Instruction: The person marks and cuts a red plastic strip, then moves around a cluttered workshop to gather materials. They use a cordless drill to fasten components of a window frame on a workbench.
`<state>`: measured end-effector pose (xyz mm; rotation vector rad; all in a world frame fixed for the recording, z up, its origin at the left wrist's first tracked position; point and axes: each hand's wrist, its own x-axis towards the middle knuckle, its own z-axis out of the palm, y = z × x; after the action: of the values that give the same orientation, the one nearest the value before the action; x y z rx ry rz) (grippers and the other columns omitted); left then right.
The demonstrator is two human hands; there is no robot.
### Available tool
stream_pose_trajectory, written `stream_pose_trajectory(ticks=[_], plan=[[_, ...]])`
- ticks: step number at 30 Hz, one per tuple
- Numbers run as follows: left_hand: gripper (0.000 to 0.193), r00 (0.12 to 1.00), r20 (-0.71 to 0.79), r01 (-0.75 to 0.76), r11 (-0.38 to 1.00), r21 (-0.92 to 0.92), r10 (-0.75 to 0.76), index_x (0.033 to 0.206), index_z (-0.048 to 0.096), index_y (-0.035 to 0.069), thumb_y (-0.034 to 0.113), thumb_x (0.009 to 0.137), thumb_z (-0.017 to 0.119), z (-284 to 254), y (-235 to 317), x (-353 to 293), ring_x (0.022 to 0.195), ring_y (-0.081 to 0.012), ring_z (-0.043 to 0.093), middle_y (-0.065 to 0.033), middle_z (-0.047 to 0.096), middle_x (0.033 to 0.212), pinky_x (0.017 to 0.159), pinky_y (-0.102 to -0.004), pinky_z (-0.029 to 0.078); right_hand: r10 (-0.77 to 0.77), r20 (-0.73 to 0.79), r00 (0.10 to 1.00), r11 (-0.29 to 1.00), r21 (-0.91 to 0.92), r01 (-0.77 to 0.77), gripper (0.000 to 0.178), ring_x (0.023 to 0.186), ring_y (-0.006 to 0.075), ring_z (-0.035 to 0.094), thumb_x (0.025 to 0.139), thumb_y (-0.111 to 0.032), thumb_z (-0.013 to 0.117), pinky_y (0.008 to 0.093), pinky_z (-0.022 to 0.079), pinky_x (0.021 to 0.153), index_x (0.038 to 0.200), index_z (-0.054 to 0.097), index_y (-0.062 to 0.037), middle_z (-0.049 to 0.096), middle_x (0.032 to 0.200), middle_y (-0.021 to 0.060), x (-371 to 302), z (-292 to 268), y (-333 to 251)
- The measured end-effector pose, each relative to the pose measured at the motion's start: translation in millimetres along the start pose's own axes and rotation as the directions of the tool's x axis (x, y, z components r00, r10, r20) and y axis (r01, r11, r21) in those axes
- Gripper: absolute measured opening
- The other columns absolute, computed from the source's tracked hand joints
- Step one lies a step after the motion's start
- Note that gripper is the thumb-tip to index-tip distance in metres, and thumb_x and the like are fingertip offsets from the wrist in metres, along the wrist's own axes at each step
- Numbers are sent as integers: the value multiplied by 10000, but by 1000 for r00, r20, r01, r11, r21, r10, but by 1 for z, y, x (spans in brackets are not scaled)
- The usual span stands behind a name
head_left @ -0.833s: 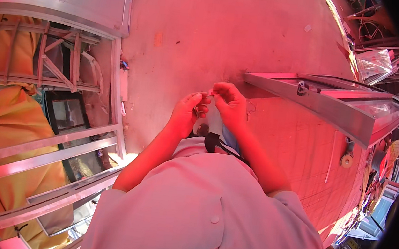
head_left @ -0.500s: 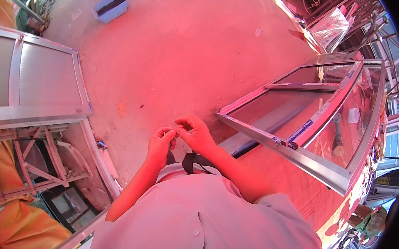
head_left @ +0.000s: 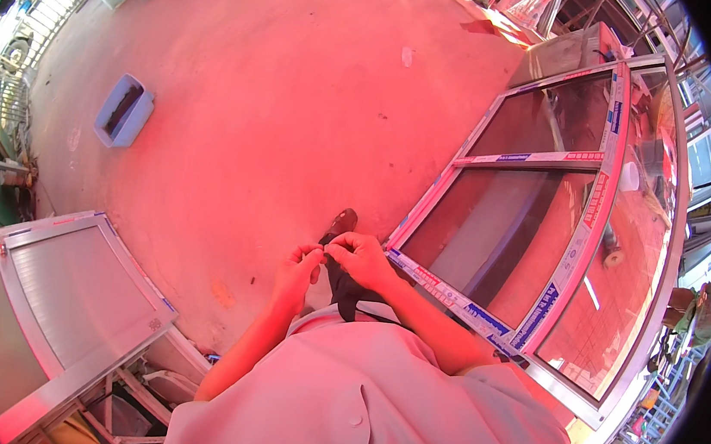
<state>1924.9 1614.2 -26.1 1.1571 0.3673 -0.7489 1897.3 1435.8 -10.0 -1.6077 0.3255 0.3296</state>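
Note:
My left hand (head_left: 300,268) and my right hand (head_left: 358,257) meet in front of my body, fingertips pinched close together. Whatever they hold between them is too small to make out. Neither hand touches the glazed frames on either side. Nearest to my right forearm lies a metal-framed glass window or door (head_left: 496,327) with printed protective tape along its bars. Below my hands, a dark trouser leg and a brown shoe (head_left: 343,221) show on the floor.
To the left is another metal frame with frosted panels (head_left: 84,293), resting over a metal rack (head_left: 125,397). A blue plastic tub (head_left: 134,122) with something dark inside stands on the concrete floor (head_left: 253,125). Fencing (head_left: 47,21) lines the far left; a box (head_left: 563,57) stands behind the glass frame.
My view has turned and moved forward, and a shoe now shows below my hands. The hands stay pinched together and have come closer to each other.

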Motion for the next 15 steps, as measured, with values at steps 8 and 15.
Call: stream_pose_trajectory(ticks=[8, 15], plan=[[257, 996, 60, 84, 955, -285, -70, 1226, 499, 53, 112, 976, 486, 76, 98, 186, 886, -224, 590, -106, 593, 1072, 768, -361, 534, 63, -235, 970, 983, 183, -19, 209, 630, 62, 545, 967, -180, 594, 242, 455, 569, 1006, 697, -2, 607, 731, -8, 131, -153, -61], [204, 958, 122, 268, 962, -55, -260, 1208, 502, 111, 145, 1012, 460, 187, 163, 327, 880, -205, 624, -65, 611, 1055, 709, -342, 531, 84, -449, 890, 939, 334, 80, 214, 596, 62, 543, 964, -163, 594, 255, 453, 556, 1014, 720, 2, 610, 689, -4, 180, -292, -111]])
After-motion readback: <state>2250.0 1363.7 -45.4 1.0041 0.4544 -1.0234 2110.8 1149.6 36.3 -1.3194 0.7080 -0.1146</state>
